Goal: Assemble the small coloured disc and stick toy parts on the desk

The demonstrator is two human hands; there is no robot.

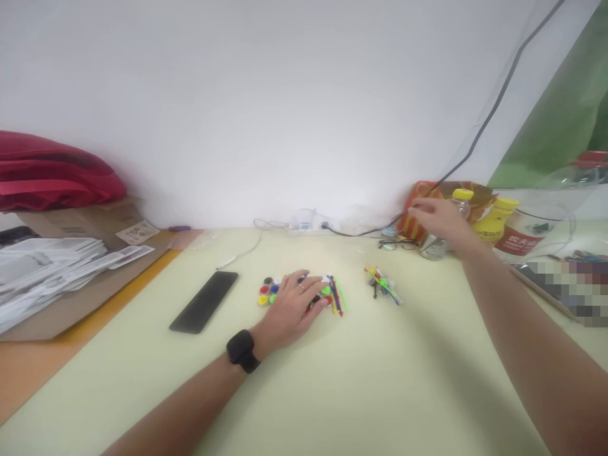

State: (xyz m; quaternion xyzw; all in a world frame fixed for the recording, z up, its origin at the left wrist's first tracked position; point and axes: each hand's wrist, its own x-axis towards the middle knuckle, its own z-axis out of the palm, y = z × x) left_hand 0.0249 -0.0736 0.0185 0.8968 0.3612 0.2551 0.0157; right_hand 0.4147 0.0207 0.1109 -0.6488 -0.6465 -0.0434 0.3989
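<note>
My left hand [295,303], with a black watch on the wrist and a ring on one finger, lies flat with fingers spread over a cluster of small coloured round pieces [268,291] and coloured sticks [337,294] on the pale yellow table [361,380]. A second small heap of coloured sticks [382,285] lies to the right of it. My right hand [439,218] reaches far back right, fingers extended and loosely apart, hovering over a clear bottle with a yellow cap [456,209] and a red-orange bag [427,202]. It holds nothing that I can see.
A black phone [204,301] lies left of the pieces. Glasses [396,244] rest near the wall. A yellow drink bottle [498,218], a power strip [306,221] with cables, stacked papers [42,266], a cardboard box [85,218] and a red bag [52,171] line the edges.
</note>
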